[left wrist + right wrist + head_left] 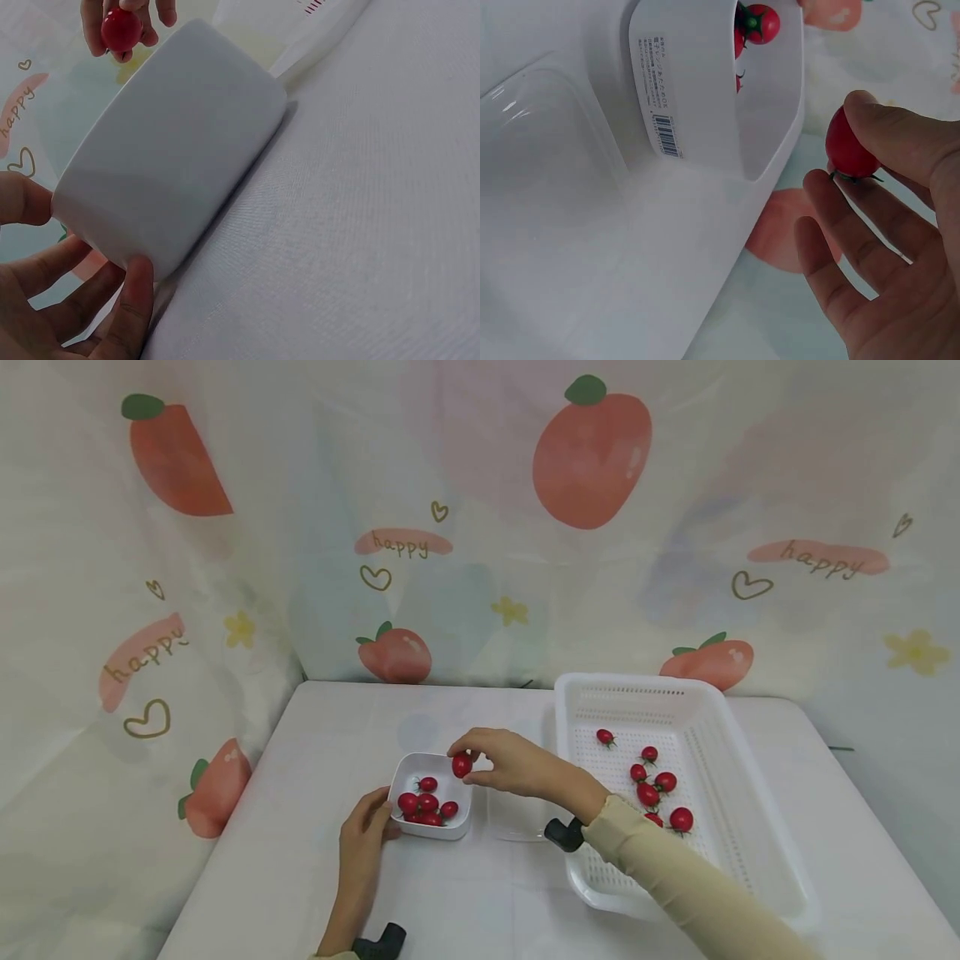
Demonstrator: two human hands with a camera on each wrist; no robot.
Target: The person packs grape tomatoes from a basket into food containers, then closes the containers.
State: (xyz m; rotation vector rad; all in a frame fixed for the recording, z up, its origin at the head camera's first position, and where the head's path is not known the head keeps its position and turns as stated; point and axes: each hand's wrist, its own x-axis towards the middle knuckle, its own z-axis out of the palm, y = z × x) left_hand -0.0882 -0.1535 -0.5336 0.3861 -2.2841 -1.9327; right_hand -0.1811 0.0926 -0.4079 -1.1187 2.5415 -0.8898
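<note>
A person's right hand point(517, 767) pinches a single cherry tomato point(462, 765) between thumb and fingertips, holding it just above the right rim of a small white bowl point(433, 795) on a white-covered table point(465, 902). The right wrist view shows the tomato point(849, 146) gripped at the fingertips, its green stem tucked against a finger, with the bowl point(705, 82) close alongside. The left hand point(363, 843) rests against the bowl's near left corner, thumb and fingers lightly curled around its wall; the left wrist view shows the fingers point(135, 296) touching the bowl's outer side point(172, 165). Several more tomatoes point(426, 806) lie inside the bowl. To the right of the bowl, just beside it, sits a clear shallow lid or tray point(517, 818), hard to make out. Farther right of the bowl stands a large white perforated basket point(750, 793) holding a scatter of loose tomatoes point(652, 777). Behind the bowl hangs a pale backdrop point(480, 527) printed with peaches, hearts and the word "happy".
</note>
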